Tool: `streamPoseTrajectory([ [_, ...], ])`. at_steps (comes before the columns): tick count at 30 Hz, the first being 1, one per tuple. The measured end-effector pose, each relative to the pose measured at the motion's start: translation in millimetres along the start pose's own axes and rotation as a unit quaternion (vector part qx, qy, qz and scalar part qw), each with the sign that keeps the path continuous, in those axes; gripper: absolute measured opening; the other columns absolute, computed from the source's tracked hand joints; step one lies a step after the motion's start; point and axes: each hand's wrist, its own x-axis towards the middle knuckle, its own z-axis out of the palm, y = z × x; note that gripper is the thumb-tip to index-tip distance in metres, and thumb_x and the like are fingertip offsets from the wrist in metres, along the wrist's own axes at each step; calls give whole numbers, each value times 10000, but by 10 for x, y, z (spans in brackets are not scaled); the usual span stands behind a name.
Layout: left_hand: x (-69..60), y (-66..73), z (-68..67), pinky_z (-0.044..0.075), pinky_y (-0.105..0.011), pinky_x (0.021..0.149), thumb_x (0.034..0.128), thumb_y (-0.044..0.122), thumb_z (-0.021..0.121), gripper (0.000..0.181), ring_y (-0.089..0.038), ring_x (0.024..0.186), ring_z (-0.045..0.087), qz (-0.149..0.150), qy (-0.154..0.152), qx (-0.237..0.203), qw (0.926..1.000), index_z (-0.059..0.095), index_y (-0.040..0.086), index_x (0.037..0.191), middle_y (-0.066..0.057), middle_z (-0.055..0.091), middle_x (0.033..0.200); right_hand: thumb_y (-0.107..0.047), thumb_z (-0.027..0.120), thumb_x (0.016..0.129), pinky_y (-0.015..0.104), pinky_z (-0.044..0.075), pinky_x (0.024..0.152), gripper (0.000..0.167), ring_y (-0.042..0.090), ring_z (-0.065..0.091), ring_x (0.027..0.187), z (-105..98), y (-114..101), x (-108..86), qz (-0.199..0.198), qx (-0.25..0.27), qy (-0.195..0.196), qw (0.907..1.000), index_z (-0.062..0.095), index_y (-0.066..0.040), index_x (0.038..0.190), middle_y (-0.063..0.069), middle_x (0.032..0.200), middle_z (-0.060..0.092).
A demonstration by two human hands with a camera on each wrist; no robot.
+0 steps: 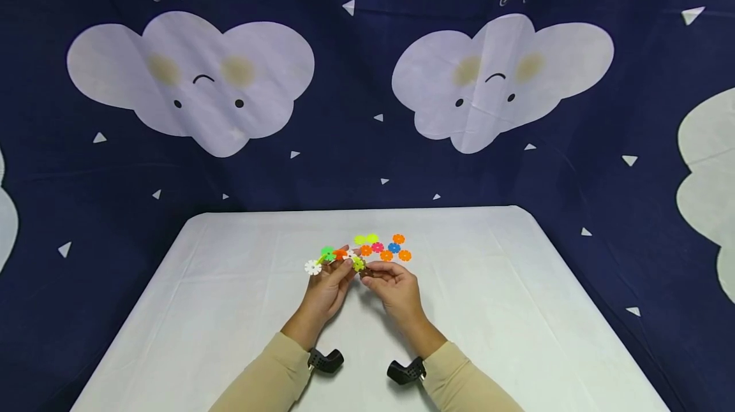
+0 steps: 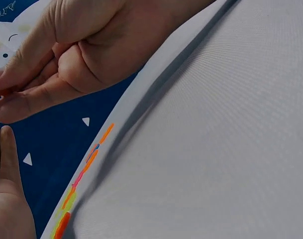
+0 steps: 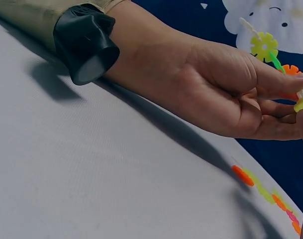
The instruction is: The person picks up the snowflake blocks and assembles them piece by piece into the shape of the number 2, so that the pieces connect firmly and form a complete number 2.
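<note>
Left hand [image 1: 328,292]: fingers grasp a chain of flowers [image 1: 328,254]. Right hand [image 1: 400,289]: fingers pinch a mostly hidden piece [image 1: 366,272]. Loose flowers [image 1: 377,247] lie beyond on the bench [image 1: 488,316].

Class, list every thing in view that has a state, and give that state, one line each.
Flower-piece chain: joined, held up
Left hand: gripping the chain
Right hand: pinching a reddish piece, mostly hidden
Loose flower pieces: lying flat, clustered
White table cover: spread, faintly creased
Backdrop: hanging, slightly wrinkled
</note>
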Motion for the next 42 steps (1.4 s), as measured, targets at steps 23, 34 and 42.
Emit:
streamPoseTrajectory([
  [23,-56,-41,40,532,-330,1051,1033,-102,588,597,-239,1155,688,166,-837,-159,9962,355,-44,1580,-220,657,1341,255,731,844,386,613,911,363,276,725,1029,32,4,-41,-973,-58,-365,9946,621,214,1188,386,1201,639],
  [34,-71,-81,34,542,-293,1007,1118,90,530,245,-190,1156,672,-539,-1568,-48,9862,699,29,1284,-85,726,1230,247,779,801,298,575,845,375,292,678,1000,-44,9,4,-1756,-1238,-165,9765,695,139,1151,309,1118,705],
  [42,-79,-56,50,555,-328,1017,1134,31,439,283,-272,1112,707,-852,-1696,-303,9814,697,83,1240,-157,716,1211,215,839,749,509,422,718,370,525,473,895,54,-205,-18,-2082,-2273,112,9512,738,104,1087,246,1038,741],
])
